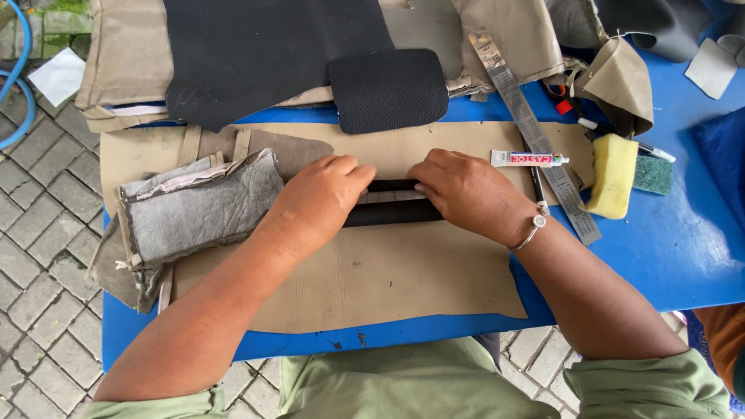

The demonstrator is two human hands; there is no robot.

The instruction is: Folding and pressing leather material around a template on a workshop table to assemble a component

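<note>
A narrow black strip with a pale middle band lies on a tan leather sheet spread over the blue table. My left hand presses on the strip's left end, fingers bent down onto it. My right hand presses on its right end, with a metal bangle at the wrist. The two sets of fingertips nearly meet over the strip's middle. Both ends of the strip are hidden under my hands.
A folded grey suede piece lies left of my hands. A black perforated pad and a large black sheet sit behind. At right are a glue tube, a metal ruler, a pen and a yellow sponge.
</note>
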